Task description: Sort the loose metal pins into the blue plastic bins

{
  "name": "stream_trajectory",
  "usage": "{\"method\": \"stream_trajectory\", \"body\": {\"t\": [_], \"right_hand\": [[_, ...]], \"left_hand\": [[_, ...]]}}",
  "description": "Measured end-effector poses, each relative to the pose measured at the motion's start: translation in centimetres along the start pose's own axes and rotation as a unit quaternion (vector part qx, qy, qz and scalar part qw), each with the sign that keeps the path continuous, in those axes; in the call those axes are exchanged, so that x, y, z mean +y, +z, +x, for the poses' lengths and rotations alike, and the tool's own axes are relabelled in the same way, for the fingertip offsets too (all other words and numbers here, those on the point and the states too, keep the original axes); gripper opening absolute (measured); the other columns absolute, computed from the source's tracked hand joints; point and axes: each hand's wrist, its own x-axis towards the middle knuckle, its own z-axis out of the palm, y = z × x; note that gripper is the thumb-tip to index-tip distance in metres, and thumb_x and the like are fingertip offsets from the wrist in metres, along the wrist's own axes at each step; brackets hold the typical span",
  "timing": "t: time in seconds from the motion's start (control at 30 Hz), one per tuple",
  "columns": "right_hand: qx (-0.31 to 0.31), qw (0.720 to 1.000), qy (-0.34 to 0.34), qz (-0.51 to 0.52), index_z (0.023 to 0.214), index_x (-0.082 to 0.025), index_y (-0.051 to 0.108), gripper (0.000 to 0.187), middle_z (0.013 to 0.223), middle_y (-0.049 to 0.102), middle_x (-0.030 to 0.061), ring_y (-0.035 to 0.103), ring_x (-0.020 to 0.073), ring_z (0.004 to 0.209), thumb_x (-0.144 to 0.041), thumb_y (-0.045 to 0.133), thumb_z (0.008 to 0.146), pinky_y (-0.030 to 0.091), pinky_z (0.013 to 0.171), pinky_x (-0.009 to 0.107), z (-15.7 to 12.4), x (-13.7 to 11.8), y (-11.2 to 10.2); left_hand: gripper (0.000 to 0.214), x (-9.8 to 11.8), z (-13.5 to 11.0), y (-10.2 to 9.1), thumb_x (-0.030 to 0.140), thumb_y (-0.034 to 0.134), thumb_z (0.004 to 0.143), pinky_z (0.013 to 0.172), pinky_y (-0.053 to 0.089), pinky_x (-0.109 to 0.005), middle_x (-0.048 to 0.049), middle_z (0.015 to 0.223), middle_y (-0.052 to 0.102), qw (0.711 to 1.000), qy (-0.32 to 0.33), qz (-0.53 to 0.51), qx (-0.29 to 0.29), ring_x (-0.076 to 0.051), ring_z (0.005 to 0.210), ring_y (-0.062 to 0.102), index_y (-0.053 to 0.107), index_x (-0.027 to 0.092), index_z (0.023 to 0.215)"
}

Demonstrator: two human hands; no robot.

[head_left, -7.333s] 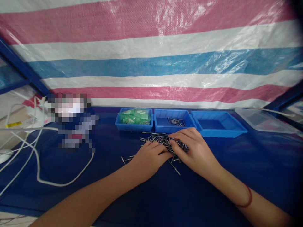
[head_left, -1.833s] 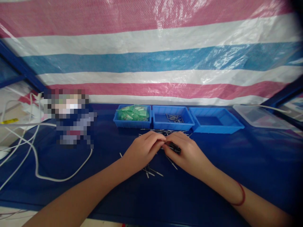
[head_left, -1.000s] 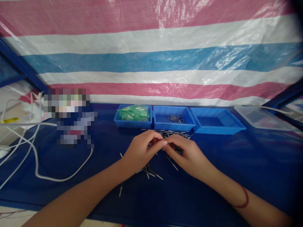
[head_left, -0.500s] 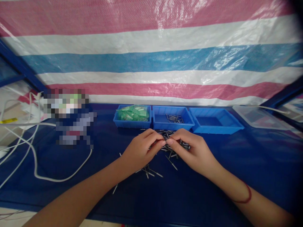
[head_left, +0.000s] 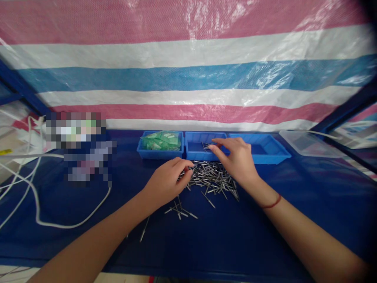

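We see two bare hands of one person working above one dark blue, smooth desk. At the back of the desk stand three open bins of blue plastic, side by side in one row. The left bin holds green plastic packaging; how many bags it makes, we cannot tell. The right hand, with one thin dark red band on its wrist, reaches over the middle bin. Its thumb and forefinger come close together beside a few thin metal rivets there, but we cannot tell if this grip is pinching one or is released. The hand also covers part of the right bin.

In front of the bins lies one big heap of silver and dark metal rivets, too many for us to count. The left hand is at the left edge of this heap, thumb and forefinger curved toward each other; whether this grip is grasping a rivet, we cannot tell. Nearer to us, about five rivets lie crossed in a small group. One translucent plastic lid lies at the right.
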Motion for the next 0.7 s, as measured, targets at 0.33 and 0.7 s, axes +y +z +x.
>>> {"method": "stream_trajectory", "body": {"t": [0.33,0.7], "right_hand": [[-0.062,0.994,-0.059,0.071,0.077,-0.019,0.063,0.016,0.078,0.068,0.0044,0.057,0.0197,0.075,-0.021,0.051,0.086,0.04,0.075,0.036,-1.7,-1.5,-1.7],[-0.105,0.985,-0.087,0.101,0.069,-0.019,0.055,0.016,0.067,0.061,0.0018,0.052,0.0163,0.065,-0.012,0.05,0.082,0.039,0.068,0.031,-1.8,-2.7,-2.6]], "left_hand": [[0.017,-0.3,0.2,-0.2,0.019,0.048,0.089,0.08,0.04,-0.03,-0.0039,0.094,0.063,0.989,0.086,0.083,-0.093,-0.016,0.086,0.056,0.065,0.019,0.094],[0.019,0.5,0.4,2.7,0.031,0.05,0.095,0.077,0.028,-0.033,0.0008,0.107,0.064,0.96,0.213,0.172,-0.057,-0.018,0.095,0.049,0.066,0.035,0.103]]}}
